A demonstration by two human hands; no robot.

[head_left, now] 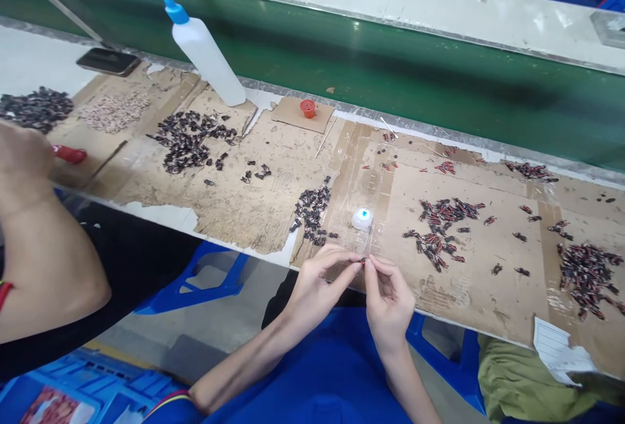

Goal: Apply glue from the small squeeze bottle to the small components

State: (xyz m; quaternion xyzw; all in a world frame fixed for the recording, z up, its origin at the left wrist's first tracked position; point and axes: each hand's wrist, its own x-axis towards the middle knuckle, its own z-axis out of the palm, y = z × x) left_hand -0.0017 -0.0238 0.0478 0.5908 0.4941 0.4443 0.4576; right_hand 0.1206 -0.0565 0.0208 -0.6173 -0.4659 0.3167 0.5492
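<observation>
At the near edge of the bench, my left hand (319,281) and my right hand (389,297) meet fingertip to fingertip. Pinched between them is a small black-and-red part (362,260), mostly covered by the fingers. Just beyond my hands stands a small white bottle (362,219) with a blue tip. A pile of black pieces (312,212) lies to the left of it. On the right, a loose pile of black-and-red parts (442,225) is spread over the cardboard (512,307).
A tall white squeeze bottle (209,59) and a red cup (307,109) stand farther back. A phone (108,61) lies at the back left. A co-worker's arm (49,248) reaches in at left. More parts (588,274) lie far right, near a torn paper (559,349).
</observation>
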